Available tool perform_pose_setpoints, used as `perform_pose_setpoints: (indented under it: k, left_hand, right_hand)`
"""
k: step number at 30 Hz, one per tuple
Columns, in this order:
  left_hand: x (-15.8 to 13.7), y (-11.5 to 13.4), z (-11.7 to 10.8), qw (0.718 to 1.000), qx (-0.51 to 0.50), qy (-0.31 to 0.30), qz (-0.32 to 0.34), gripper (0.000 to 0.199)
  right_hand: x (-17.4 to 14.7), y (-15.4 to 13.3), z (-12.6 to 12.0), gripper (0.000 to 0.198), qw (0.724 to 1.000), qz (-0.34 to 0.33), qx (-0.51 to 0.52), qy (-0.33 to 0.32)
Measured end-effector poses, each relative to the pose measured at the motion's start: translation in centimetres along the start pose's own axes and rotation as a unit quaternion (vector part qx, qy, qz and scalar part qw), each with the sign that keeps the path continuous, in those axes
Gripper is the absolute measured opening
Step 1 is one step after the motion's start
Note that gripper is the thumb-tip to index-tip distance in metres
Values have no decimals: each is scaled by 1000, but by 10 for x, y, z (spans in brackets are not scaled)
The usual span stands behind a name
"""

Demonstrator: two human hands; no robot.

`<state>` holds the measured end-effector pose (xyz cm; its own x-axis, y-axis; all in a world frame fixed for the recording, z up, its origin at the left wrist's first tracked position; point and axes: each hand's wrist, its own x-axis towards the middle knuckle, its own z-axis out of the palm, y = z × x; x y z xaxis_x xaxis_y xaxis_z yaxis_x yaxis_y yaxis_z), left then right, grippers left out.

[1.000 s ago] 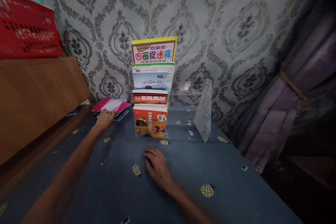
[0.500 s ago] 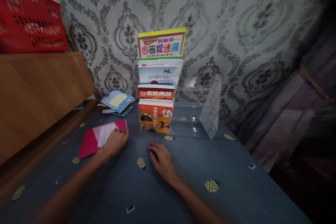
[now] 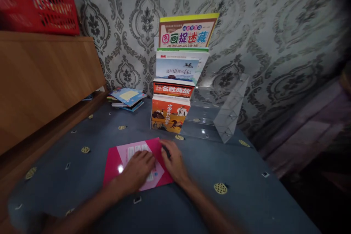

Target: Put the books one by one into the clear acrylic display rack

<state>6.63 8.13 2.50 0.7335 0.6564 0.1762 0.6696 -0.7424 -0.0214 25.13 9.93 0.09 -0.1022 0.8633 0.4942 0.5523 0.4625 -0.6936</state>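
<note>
A thin pink book lies flat on the dark blue patterned cloth in front of me. My left hand rests on its cover, the fingers laid over the printed part and slightly bent. At the book's right edge is my right hand, its thumb by the cover and its fingers curled around the upper right corner; the fingertips are partly hidden. Just beyond stands a clear acrylic book rack, its left side filled with upright books in tiers. An orange book is in the front tier.
Several stacked books lie at the back left, the top one light blue. A wooden cabinet borders the left side, with a red basket on top. Patterned wallpaper covers the wall behind, and a curtain hangs at right.
The pink book has slid from the left to the middle, along with my left hand. My right hand now meets its right edge. The view has shifted slightly.
</note>
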Motion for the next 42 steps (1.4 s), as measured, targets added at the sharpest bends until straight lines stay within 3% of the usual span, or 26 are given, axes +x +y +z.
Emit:
perform_pose_setpoints:
  k: [4,7,10,14,21,27,30,33,35,42]
  left_hand:
    - [-19,-58,19,994,-60,60,-74,37]
    - [-33,-88,35,984,-93,90,-124,44]
    - [-40,-102,44,973,-93,123,-174,44]
    - [-41,-105,46,968,-82,141,-192,45]
    - [-39,-100,40,969,-68,111,-212,44]
    - [-37,-92,34,973,-16,92,-211,47]
    - [-31,-78,35,985,-5,92,-143,43]
    - [-24,-63,33,996,-42,49,-55,45]
    - [-24,-57,30,997,-65,16,-39,48]
    - [-57,-76,24,988,-69,-5,-141,58]
  right_hand:
    - [8,-37,19,42,982,-101,-52,-152]
    - [13,-60,39,49,961,-119,-87,-234]
    - [17,-67,54,52,947,-113,-109,-281]
    - [25,-54,57,58,929,-113,-137,-324]
    - [33,-25,34,69,932,-15,-233,-277]
    - [20,-13,23,67,925,19,-286,-248]
    - [17,-12,22,66,925,20,-291,-243]
    - [17,-13,22,64,928,15,-287,-238]
    - [17,-14,21,64,929,11,-285,-237]
    - [18,-19,17,65,929,18,-276,-244]
